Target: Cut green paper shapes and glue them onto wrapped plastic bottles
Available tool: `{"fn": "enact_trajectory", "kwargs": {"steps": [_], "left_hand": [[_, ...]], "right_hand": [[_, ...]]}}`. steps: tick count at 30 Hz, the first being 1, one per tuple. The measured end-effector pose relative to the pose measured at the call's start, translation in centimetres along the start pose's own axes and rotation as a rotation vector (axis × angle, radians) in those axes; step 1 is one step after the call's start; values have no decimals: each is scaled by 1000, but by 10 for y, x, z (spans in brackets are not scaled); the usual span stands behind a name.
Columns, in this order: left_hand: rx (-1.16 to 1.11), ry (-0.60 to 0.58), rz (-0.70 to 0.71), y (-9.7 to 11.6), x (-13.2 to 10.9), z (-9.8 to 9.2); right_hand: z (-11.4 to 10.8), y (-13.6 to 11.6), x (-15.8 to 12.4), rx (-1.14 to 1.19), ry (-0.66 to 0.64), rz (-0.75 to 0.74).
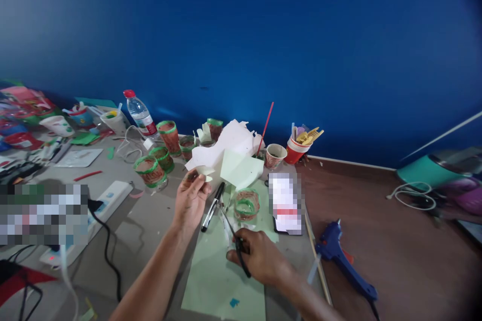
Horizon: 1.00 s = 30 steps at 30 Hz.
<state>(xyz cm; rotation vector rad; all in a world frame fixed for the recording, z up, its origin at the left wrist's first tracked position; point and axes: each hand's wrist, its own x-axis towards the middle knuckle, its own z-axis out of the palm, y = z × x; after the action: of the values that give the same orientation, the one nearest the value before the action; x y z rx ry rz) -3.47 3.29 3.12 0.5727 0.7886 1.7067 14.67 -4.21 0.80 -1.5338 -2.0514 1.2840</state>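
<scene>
My left hand (190,200) is closed around a small cut piece of pale green paper (206,171), pinched between thumb and fingertips. In my right hand (261,256) is a pair of scissors (241,256) with dark handles, its blades pointing up and away from me. Beneath them lies a pale green sheet (220,286). A black marker (210,213) rests between my hands. Just beyond the scissors stands a small red-brown cup with green rims (247,204). Torn white paper (235,138) and a folded pale green piece (239,168) are heaped behind.
Several similar decorated cups (169,136) and a water bottle (140,113) stand at the back left. A phone (286,203) lies right of the small cup. On the far right is a blue glue gun (344,261). A power strip (116,195) with cables is on the left.
</scene>
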Motion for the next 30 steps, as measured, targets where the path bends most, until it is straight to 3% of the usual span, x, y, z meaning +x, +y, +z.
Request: {"fn": "enact_trajectory", "kwargs": {"steps": [5, 9, 17, 25, 30], "left_hand": [[24, -3, -10, -3, 0, -1], [89, -24, -14, -2, -3, 1], [34, 39, -18, -5, -3, 1], [20, -19, -85, -7, -4, 0], [41, -78, -99, -8, -5, 1]], "right_hand": [[3, -8, -3, -329, -23, 46], [10, -12, -4, -462, -53, 65], [12, -10, -12, -496, -76, 6], [-3, -41, -17, -513, -121, -46], [-13, -45, -11, -429, 39, -111]]}}
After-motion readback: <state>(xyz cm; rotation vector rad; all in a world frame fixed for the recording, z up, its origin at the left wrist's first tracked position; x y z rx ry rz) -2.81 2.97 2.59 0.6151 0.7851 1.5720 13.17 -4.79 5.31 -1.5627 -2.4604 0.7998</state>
